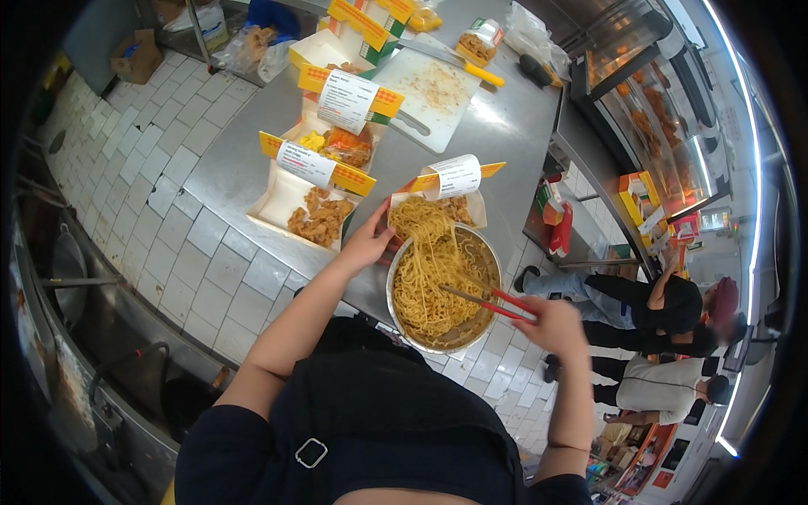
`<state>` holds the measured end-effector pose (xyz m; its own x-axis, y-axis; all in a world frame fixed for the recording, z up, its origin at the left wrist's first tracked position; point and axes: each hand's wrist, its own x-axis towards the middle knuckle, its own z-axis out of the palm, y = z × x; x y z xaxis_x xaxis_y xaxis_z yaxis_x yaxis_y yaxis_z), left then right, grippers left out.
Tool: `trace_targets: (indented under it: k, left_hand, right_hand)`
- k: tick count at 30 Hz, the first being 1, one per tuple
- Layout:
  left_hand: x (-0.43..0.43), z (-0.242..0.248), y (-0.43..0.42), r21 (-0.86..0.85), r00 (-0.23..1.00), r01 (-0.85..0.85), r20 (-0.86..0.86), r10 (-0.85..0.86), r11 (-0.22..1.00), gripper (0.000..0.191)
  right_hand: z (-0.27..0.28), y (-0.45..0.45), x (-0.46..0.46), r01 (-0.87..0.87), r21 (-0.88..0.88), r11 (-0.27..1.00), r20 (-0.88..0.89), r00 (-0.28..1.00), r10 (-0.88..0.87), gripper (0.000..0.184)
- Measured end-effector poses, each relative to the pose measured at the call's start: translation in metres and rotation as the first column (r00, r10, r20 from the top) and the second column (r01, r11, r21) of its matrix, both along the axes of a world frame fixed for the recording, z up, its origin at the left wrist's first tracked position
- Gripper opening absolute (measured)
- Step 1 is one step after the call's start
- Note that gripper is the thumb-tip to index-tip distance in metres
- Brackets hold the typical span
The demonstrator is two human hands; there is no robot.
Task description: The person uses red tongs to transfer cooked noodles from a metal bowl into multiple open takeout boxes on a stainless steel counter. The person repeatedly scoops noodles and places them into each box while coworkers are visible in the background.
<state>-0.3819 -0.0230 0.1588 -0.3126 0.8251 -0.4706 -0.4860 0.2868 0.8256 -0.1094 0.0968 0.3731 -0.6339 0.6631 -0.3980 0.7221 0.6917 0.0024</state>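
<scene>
My left hand [371, 237] grips the left side of an open paper food box [481, 210] near the table's edge. Noodles [416, 221] and fried pieces [457, 208] lie in that box, and a printed slip [456, 175] hangs on its lid. Against its near side is a round metal bowl [494, 265] of yellow noodles [429, 303]; strands stretch from bowl to box. Red-handled chopsticks [505, 306] are held in my right hand [558, 328], their tips over the noodles in the bowl. Whether anything supports the bowl from below is hidden.
More open food boxes [268, 205] with fried pieces stand left on the steel table [233, 158]. Behind are a cutting board [457, 123] and a yellow-handled knife [483, 74]. A heated display case [656, 120] stands right. Several people [669, 303] are beyond. A steel sink counter [145, 391] runs left.
</scene>
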Motion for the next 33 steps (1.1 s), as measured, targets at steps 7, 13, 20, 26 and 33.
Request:
trace_targets:
  k: [7,13,20,26,33]
  left_hand:
    - [-0.001,0.003,-0.001,-0.001,1.0,0.006,0.011,-0.006,1.0,0.059]
    - [-0.002,0.002,0.002,-0.024,1.0,0.004,0.004,-0.004,1.0,0.064]
    - [0.01,0.001,-0.009,0.008,0.998,-0.056,0.021,0.056,0.998,0.041]
    - [0.033,-0.004,-0.04,0.202,0.988,0.004,-0.15,0.027,0.979,0.024]
    - [0.034,-0.005,-0.041,0.19,0.991,-0.024,-0.126,0.049,0.981,0.022]
  right_hand:
    - [-0.113,-0.014,0.072,0.208,-0.568,0.796,-0.394,0.78,-0.486,0.031]
    - [-0.084,-0.019,0.088,0.207,-0.686,0.698,-0.477,0.596,-0.645,0.028]
    - [-0.018,0.007,0.077,0.12,-0.546,0.829,-0.607,0.625,-0.49,0.029]
    - [0.017,0.024,0.037,0.088,-0.393,0.915,-0.528,0.793,-0.303,0.027]
    - [0.028,0.043,-0.063,-0.032,-0.217,0.976,-0.094,0.995,0.011,0.039]
